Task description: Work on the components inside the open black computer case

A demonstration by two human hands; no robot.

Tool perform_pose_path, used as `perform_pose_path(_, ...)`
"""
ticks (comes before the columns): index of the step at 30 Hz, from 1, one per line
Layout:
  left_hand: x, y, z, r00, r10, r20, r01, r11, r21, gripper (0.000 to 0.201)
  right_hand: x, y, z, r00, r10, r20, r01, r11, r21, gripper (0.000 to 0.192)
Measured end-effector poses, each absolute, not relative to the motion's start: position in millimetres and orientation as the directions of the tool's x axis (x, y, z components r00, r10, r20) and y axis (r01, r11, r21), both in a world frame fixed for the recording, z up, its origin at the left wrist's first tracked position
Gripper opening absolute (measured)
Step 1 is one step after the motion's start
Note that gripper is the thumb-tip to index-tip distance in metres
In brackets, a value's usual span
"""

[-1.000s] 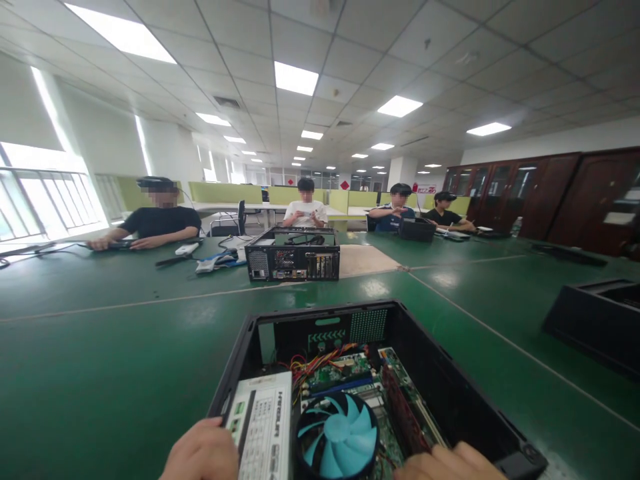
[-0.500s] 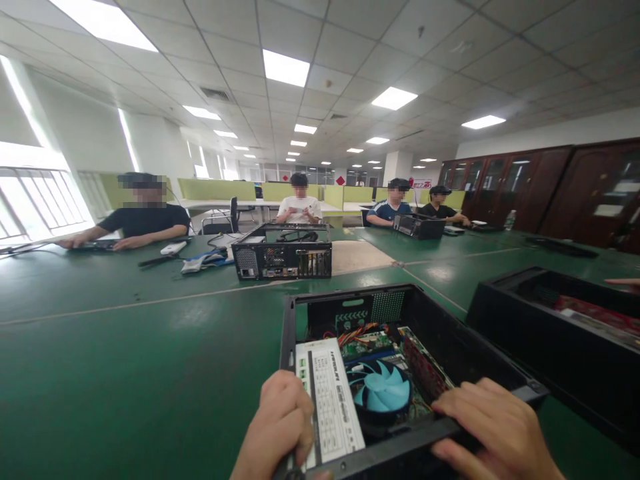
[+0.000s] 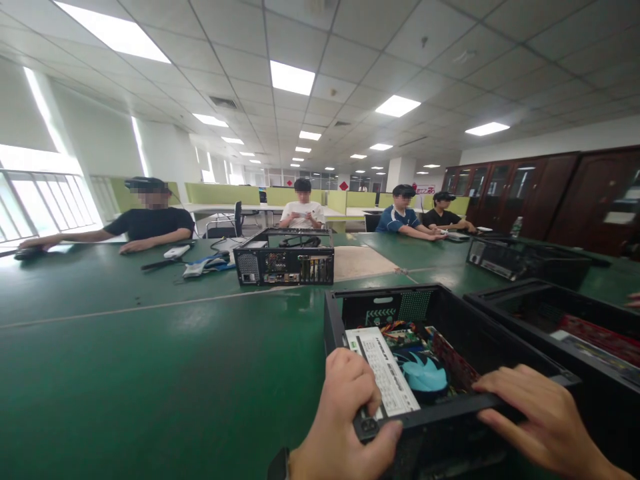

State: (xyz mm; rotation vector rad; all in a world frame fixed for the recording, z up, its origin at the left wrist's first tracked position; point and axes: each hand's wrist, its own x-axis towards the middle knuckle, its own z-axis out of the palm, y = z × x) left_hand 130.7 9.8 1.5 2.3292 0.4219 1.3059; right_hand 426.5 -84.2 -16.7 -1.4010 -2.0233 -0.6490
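An uncovered black computer case [image 3: 440, 437] lies on the green table in front of me. Its near left corner is gripped by my left hand [image 3: 353, 407], thumb outside and fingers curled over the rim. My right hand [image 3: 545, 407] clasps the near rim farther right, fingers on top and thumb beneath. Inside the case, a power supply [image 3: 385, 373] with a white label sits along the left side. Beside it shows a light blue cooling fan [image 3: 425, 375], and a dark red card [image 3: 453, 357] stands to the fan's right. A dark band circles my left wrist.
Close on the right stands another open black case [image 3: 525, 300], a person's fingers at its far side. A third case [image 3: 283, 267] is across the table, near a blue-and-white bundle [image 3: 203, 265]. Another case [image 3: 525, 260] lies back right. Several people sit opposite.
The case between my hands has shifted right, closer to the neighbouring one, and both hands moved with it. The case at the back right has moved right, away from the person in blue.
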Motion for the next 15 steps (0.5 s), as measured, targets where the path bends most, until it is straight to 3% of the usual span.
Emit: perform_pose_path(15,129.7,7.2,4.7,0.505,0.448,0.738,0.035,-0.865,0.501,0.022,426.3,-80.6,-19.6,-0.316,0.589,0.744,0.917,0.389,0.081,0.021)
